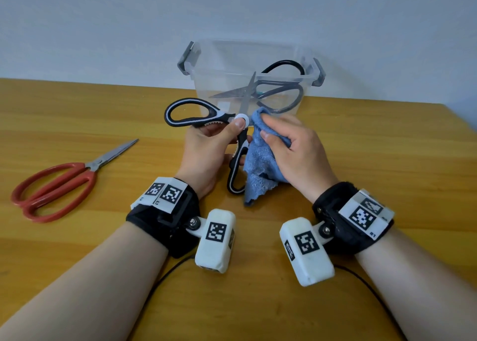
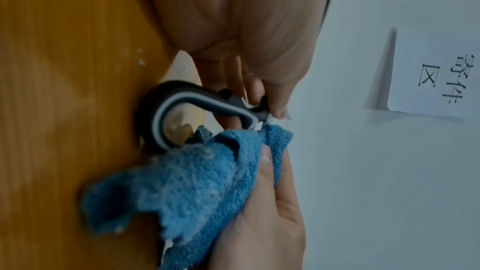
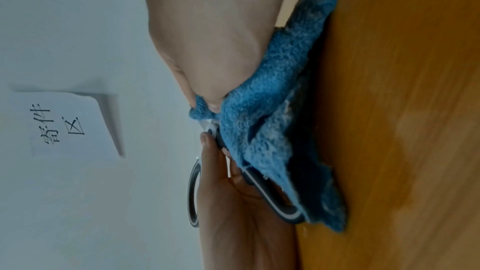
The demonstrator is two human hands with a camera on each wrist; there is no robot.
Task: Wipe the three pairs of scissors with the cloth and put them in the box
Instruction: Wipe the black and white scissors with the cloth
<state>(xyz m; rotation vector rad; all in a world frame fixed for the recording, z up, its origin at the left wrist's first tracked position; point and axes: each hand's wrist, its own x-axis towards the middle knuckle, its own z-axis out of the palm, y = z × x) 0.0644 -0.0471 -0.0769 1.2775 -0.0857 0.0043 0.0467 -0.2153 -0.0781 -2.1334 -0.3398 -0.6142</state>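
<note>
The wooden table [image 1: 361, 160] carries everything, with a pale wall behind it. At its far edge stands the clear plastic box [image 1: 206, 64], lidless, with grey latches at both ends; inside it lie the black-handled scissors [image 1: 273, 92], blades pointing left, one loop leaning on the right wall. Near the table's left side the red-handled scissors [image 1: 54, 188] lie flat, blades together and pointing toward the box, well apart from your hands. In front of the box, above the table, you hold the black-and-white scissors [image 1: 240, 147] spread open: one handle loop points left, the other hangs down toward you, and a visible blade rises in front of the box wall. Your left hand [image 1: 206, 149] is clamped on them at the pivot, thumb pressed on the white round cap, fingers curled behind. Your right hand [image 1: 291, 149] pinches the blue cloth [image 1: 258, 167] just right of the pivot, fingers curled around the bunched top. The cloth is terry-textured with a frayed edge; its loose tail hangs down behind the lower handle.
</note>
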